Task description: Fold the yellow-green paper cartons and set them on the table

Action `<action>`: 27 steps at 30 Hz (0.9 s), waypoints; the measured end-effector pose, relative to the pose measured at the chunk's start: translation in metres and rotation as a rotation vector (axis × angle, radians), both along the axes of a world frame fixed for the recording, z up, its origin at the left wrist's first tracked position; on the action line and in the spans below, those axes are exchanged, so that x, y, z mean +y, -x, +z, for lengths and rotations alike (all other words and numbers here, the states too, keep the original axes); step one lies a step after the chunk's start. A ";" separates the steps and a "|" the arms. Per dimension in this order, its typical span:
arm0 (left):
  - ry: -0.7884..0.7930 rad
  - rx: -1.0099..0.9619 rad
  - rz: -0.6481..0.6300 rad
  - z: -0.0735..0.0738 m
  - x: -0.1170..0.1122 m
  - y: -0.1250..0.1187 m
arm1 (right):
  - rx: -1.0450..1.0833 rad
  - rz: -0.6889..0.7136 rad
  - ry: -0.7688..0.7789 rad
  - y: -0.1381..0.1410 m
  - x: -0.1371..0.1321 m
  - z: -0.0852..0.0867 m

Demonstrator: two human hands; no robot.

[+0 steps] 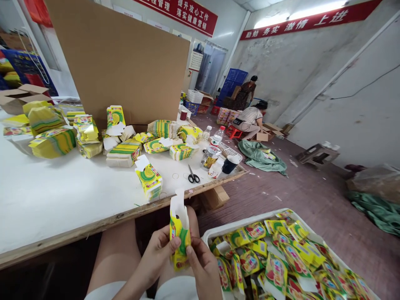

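Above my lap I hold a small yellow and green printed carton [181, 235], its white top flap standing up and its upper end unfolded. My left hand [159, 248] grips the carton's left side, thumb across the front. On the other side my right hand [203, 260] pinches the lower right edge between thumb and fingers. Whether anything is inside the carton I cannot tell. Just beyond, at the table edge, lies a small stack of flat cartons [149, 179]. To my right stands a white bin [215, 229] heaped with yellow cartons [276, 268].
On the white table [62, 196] are several carton bundles [123, 152], black scissors [193, 177], a clear jar [210, 157], a red-capped bottle [218, 136] and a dark cup [230, 164]. A cardboard sheet [125, 62] stands behind. Two people [250, 118] are farther back near blue crates [233, 83].
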State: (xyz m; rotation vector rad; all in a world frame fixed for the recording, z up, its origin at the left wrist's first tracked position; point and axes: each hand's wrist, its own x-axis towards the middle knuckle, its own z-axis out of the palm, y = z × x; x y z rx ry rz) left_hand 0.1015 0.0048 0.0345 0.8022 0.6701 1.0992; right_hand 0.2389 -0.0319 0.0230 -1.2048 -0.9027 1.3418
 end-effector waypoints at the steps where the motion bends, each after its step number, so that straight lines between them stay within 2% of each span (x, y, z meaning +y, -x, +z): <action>1: 0.015 0.011 0.009 -0.001 0.001 -0.002 | -0.030 -0.006 -0.004 0.000 0.000 0.001; 6: -0.014 0.109 0.130 -0.002 0.000 -0.008 | -0.293 -0.175 -0.069 0.001 -0.003 0.000; 9: -0.062 0.174 0.201 0.000 -0.004 -0.007 | -0.404 -0.223 -0.121 0.001 -0.002 0.003; 12: -0.122 0.200 0.091 0.003 -0.007 -0.001 | -0.370 -0.198 -0.192 -0.002 0.002 0.012; 15: -0.168 0.175 -0.067 0.005 -0.008 0.005 | -0.273 -0.076 -0.207 -0.010 0.006 0.022; 20: -0.153 0.146 -0.184 0.009 -0.008 0.012 | -0.249 0.112 -0.167 -0.025 0.009 0.028; 24: -0.113 0.108 -0.216 0.011 -0.009 0.012 | -0.396 0.088 -0.224 -0.027 0.009 0.027; 27: -0.079 0.073 -0.244 0.013 -0.008 0.012 | -0.363 0.029 -0.250 -0.024 0.009 0.027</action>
